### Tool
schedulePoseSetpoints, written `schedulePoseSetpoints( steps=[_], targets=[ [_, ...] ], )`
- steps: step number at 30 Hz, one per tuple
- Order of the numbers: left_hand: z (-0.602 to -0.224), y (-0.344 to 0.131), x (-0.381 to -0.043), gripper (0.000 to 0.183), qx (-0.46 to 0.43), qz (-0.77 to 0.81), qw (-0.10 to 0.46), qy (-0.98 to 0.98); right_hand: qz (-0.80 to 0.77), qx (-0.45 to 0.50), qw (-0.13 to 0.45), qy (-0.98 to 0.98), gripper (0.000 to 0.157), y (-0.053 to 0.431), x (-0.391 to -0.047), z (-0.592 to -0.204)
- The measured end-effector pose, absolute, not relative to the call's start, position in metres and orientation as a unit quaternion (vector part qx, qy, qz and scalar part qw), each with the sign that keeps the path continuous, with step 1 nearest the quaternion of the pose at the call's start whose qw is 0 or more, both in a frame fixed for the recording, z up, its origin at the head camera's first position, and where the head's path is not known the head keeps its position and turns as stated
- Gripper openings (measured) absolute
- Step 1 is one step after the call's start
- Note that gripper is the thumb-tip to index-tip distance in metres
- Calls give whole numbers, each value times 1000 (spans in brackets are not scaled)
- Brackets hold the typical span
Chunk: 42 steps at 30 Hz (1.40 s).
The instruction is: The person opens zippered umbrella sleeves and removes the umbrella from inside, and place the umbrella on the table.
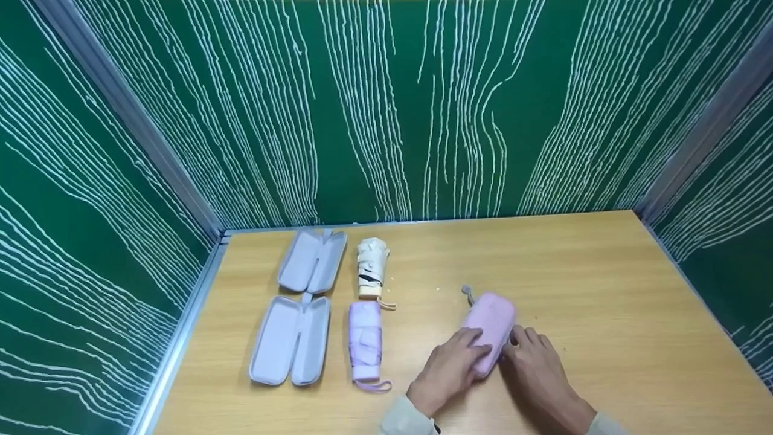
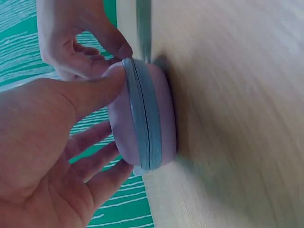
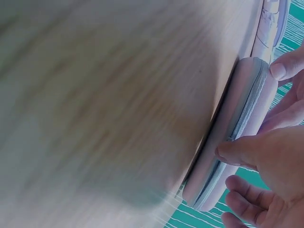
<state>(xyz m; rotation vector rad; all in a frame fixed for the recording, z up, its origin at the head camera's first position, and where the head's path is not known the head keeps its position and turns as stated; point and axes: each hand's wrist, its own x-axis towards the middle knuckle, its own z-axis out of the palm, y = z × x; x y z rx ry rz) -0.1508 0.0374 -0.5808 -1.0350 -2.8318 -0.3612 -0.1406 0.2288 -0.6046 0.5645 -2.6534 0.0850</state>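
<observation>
A closed pink zip case (image 1: 495, 317) lies on the table, a grey strap (image 1: 467, 293) sticking out at its far end. My left hand (image 1: 450, 365) grips its near left part; the left wrist view has the thumb near the grey zipper (image 2: 144, 114) and the fingers over the top. My right hand (image 1: 537, 362) is at the case's right side. In the right wrist view, its thumb and bent forefinger pinch the small zipper pull (image 3: 230, 139) partway along the seam.
Two open grey cases (image 1: 275, 344) lie at the left, one behind the other. Beside them are a folded purple umbrella (image 1: 365, 338) and a folded cream umbrella (image 1: 372, 260), each with a wrist loop. Green white-lined panels (image 1: 410, 109) border the wooden table (image 1: 604, 290).
</observation>
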Motion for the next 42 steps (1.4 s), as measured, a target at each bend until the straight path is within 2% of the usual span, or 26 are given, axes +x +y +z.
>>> schedulePoseSetpoints(
  steps=[8, 16, 32, 42],
  targets=[
    [-584, 46, -146, 44, -328, -113, 87, -934, 33, 202, 208, -956, 24, 228, -137, -605],
    [-584, 53, -142, 42, -309, -107, 109, -939, 36, 207, 219, -953, 11, 228, -135, -605],
    [-592, 73, -142, 44, -252, -100, 145, -952, 51, 206, 215, -953, 11, 228, -127, -606],
    [-595, 85, -138, 47, -216, -93, 137, -962, 58, 201, 216, -954, 9, 229, -124, -604]
  ],
)
